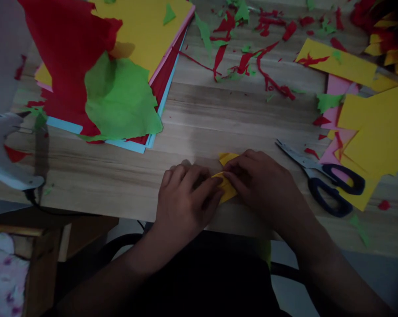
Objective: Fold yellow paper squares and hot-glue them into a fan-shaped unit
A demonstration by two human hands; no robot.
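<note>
Close to the table's front edge, a small piece of yellow paper is pinched between both of my hands. My left hand grips its left side with curled thumb and fingers. On the other side, my right hand closes thumb and fingertips on its upper edge. The piece looks folded or creased, and part of it is covered by my fingers. A yellow corner sticks out above the fingers; whether it belongs to the same piece I cannot tell. Scissors with dark blue handles lie partly open right of my right hand.
Stacked coloured sheets lie at the upper left, under torn green paper and red paper. A glue gun stands at the left edge. Red and green scraps litter the back. Yellow sheets lie at the right.
</note>
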